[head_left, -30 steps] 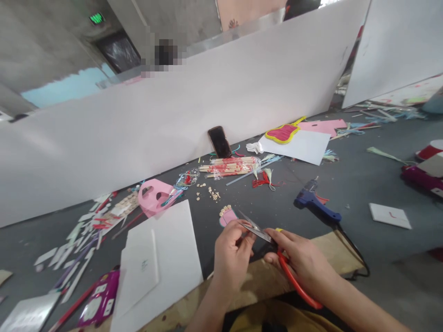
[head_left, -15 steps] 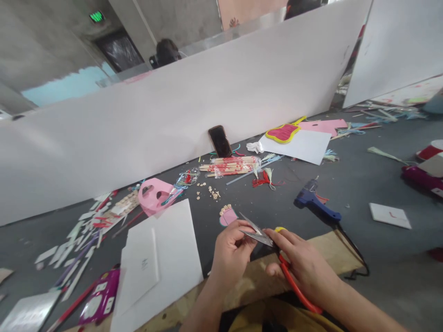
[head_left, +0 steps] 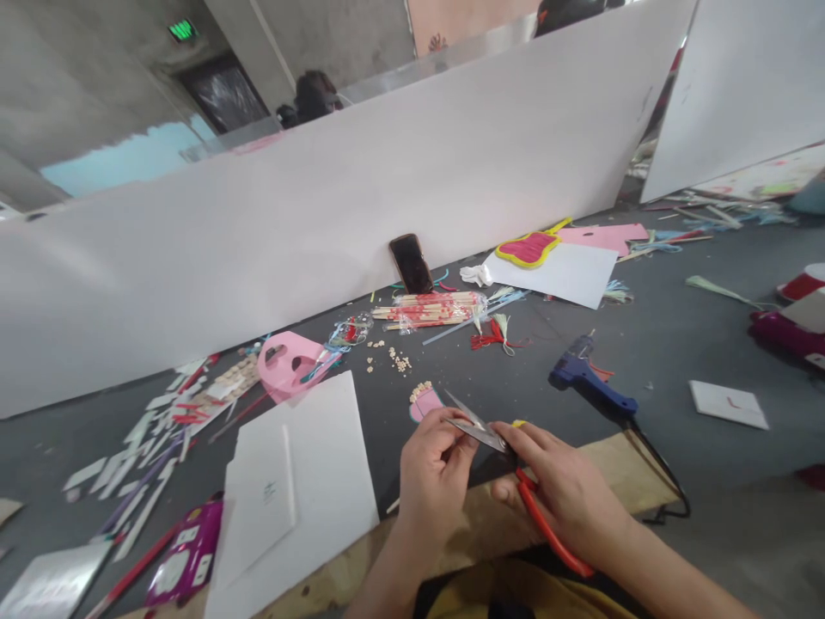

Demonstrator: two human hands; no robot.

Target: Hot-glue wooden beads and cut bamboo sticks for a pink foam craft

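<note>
My right hand (head_left: 560, 481) is closed around the red handles of a pair of scissors (head_left: 546, 523), whose blades stand apart and point left. The blade tips reach my left hand (head_left: 435, 464), where thumb and fingers pinch together; whatever small thing lies between them is hidden. Just beyond the left hand, a pink piece with a teal edge (head_left: 425, 404) lies on the table, small pale beads or chips along its top. More pale bits (head_left: 398, 359) are scattered behind it. A bit of yellow (head_left: 518, 423) shows behind my right fingers.
A blue glue gun (head_left: 583, 370) lies to the right, its black cord curling toward me. White sheets (head_left: 309, 481) are at the left, beside a purple packet (head_left: 186, 550). A phone (head_left: 411, 262) leans on the white partition (head_left: 361, 198), behind wrapped sticks (head_left: 431, 309) and tassels (head_left: 496, 333).
The scissors' lower blade has shifted slightly and its tip sits a little higher against my left fingers. Both hands keep nearly the same place; the rest is unchanged.
</note>
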